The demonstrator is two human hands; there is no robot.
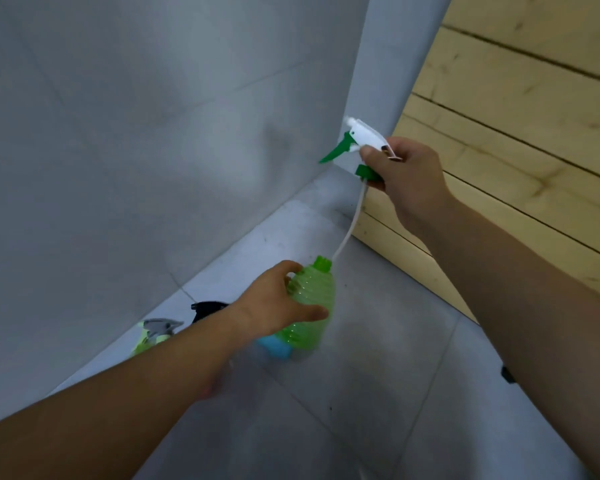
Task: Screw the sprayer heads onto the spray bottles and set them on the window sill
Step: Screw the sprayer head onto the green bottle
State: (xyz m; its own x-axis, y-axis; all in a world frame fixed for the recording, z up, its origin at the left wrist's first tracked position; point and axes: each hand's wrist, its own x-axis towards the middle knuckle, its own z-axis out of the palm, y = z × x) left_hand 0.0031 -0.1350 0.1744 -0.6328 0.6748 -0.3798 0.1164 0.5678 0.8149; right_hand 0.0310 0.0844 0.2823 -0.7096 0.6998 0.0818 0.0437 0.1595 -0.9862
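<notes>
my right hand (pixel 407 178) pinched the sprayer head (pixel 359 140) up high; its tube (pixel 352 223) pointed down at the green bottle (pixel 310 303) my left hand (pixel 274 299) gripped

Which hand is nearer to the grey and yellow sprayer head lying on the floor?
Left. The left hand, gripping the green bottle, is just right of the grey and yellow sprayer head. The right hand holds the white and green sprayer head higher up, farther away.

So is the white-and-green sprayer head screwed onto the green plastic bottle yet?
Not yet: sprayer head is held above the bottle; only its tube reaches the neck.
</notes>
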